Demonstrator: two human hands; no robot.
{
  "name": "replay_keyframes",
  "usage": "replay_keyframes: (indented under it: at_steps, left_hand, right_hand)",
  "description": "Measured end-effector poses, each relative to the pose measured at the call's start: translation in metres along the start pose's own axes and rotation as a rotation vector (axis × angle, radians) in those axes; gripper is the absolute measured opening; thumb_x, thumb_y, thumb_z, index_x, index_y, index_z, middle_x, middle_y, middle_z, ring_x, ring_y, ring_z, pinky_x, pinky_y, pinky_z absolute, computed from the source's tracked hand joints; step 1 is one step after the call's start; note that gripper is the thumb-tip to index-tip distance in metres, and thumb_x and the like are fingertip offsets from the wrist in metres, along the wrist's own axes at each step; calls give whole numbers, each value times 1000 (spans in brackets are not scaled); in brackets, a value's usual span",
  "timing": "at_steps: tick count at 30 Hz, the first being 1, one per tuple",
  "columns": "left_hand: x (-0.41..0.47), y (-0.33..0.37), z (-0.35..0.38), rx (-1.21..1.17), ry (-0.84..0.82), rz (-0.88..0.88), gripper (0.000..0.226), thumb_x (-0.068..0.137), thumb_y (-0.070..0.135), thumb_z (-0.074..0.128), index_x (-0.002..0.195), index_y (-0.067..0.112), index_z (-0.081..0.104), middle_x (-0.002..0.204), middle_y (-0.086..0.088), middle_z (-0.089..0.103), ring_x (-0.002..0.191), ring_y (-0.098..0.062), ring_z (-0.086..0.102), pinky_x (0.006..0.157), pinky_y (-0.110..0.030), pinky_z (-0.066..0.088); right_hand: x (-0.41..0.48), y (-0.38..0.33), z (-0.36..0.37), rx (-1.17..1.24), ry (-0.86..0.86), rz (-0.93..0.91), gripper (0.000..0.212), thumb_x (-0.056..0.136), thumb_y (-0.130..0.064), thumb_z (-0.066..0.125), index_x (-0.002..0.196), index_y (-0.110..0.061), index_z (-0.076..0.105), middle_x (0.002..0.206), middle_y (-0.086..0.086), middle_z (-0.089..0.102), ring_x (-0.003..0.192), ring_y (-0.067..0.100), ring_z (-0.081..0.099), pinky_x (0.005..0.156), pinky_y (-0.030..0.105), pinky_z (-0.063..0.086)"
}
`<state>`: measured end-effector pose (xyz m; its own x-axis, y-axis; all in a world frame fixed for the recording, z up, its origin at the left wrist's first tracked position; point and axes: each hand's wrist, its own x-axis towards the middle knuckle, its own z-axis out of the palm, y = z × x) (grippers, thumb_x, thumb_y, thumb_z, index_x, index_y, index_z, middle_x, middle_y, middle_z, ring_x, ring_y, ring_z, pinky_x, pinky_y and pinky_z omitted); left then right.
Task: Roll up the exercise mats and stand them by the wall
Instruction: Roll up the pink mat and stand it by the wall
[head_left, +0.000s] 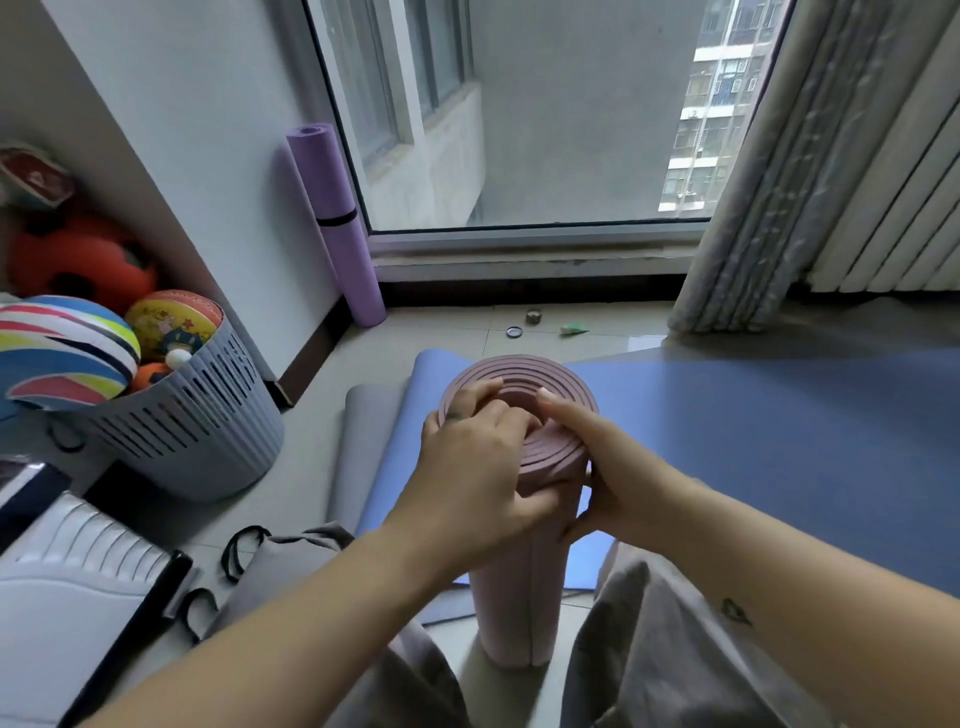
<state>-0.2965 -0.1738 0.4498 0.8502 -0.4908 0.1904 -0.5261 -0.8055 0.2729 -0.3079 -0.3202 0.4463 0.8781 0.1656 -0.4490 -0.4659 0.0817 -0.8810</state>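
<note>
A rolled pink mat (519, 587) stands upright on the floor between my knees, its spiral end facing up. My left hand (478, 467) grips the top of the roll, fingers curled over the spiral and thumb on its side. My right hand (597, 462) holds the roll's right side, with the index finger reaching onto the spiral. A blue mat (753, 441) lies flat on the floor behind the roll. A grey mat (363, 452) lies partly under the blue one. A rolled purple mat (335, 218) leans upright in the corner by the window.
A grey slatted basket (208, 431) full of balls stands at the left. A curtain (769, 208) hangs at the right by a radiator (904, 218). Small items, among them a lid (514, 332), lie on the tiles below the window. Black straps (241, 551) lie near my left knee.
</note>
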Motion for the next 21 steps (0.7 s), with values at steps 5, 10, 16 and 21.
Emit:
replay_keyframes:
  at_steps: [5, 10, 16, 21]
  left_hand:
    - [-13, -26, -9, -166, 54, 105, 61, 68, 58, 51, 114, 19, 61, 107, 10, 61, 121, -9, 36, 101, -39, 39]
    - [-19, -33, -25, -249, 144, 180, 48, 68, 48, 63, 104, 26, 40, 96, 25, 44, 98, 3, 40, 87, -4, 29]
    - [-13, -29, -64, -279, 294, 344, 48, 74, 47, 65, 106, 27, 35, 103, 21, 39, 101, -11, 50, 87, -12, 37]
    - [-4, -52, -74, -299, 413, 372, 46, 79, 44, 65, 109, 22, 39, 113, 30, 35, 115, -23, 48, 92, -23, 42]
  right_hand:
    - [-10, -9, -12, -816, 82, -552, 105, 58, -71, 70, 146, -40, 21, 150, -21, 20, 137, -6, 18, 113, 23, 24]
    - [-5, -36, -26, -1569, -173, -973, 84, 67, -57, 78, 138, -28, 42, 153, -20, 25, 147, 12, 3, 118, 26, 13]
    - [-10, -91, -7, -1512, -172, -1230, 55, 62, -47, 80, 102, -14, 63, 137, -2, 53, 137, 19, 23, 114, 13, 1]
    - [-2, -118, 17, -1612, -152, -1252, 49, 66, -55, 66, 98, -18, 63, 130, -8, 54, 136, 24, 32, 117, 33, 21]
